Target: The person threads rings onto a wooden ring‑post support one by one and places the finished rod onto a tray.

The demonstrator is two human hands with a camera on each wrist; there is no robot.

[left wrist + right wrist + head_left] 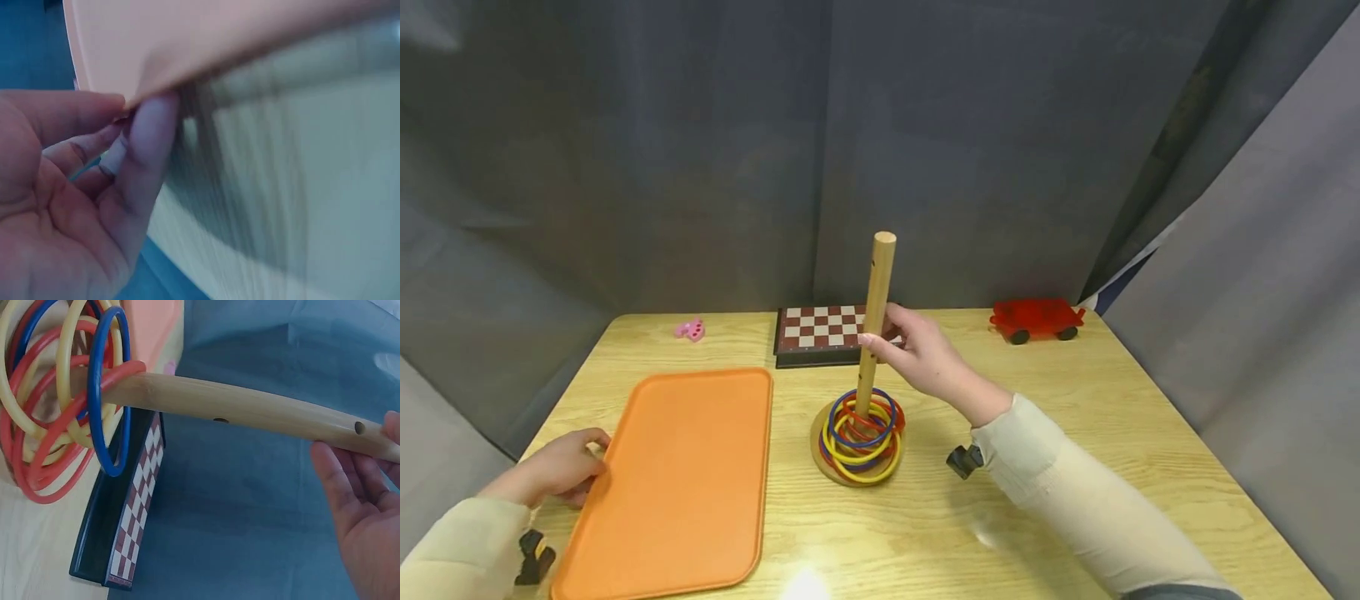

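Note:
A wooden peg (876, 317) stands upright on a round base (820, 461) mid-table, with several red, yellow and blue rings (861, 433) stacked at its foot. My right hand (901, 340) reaches to the upper part of the peg with fingers fairly straight, thumb behind it and fingertips at its front. In the right wrist view the peg (250, 406) runs past my open palm (359, 506), and the rings (62, 406) hang at its far end. My left hand (561, 471) pinches the left rim of the orange tray (677, 475). The left wrist view shows thumb and fingers (147, 137) on that rim (187, 37).
A folded chessboard (816, 332) lies right behind the peg. A red toy car (1037, 319) sits at the back right and a small pink toy (690, 330) at the back left. Grey curtains close in the wooden table (1075, 417) on all sides.

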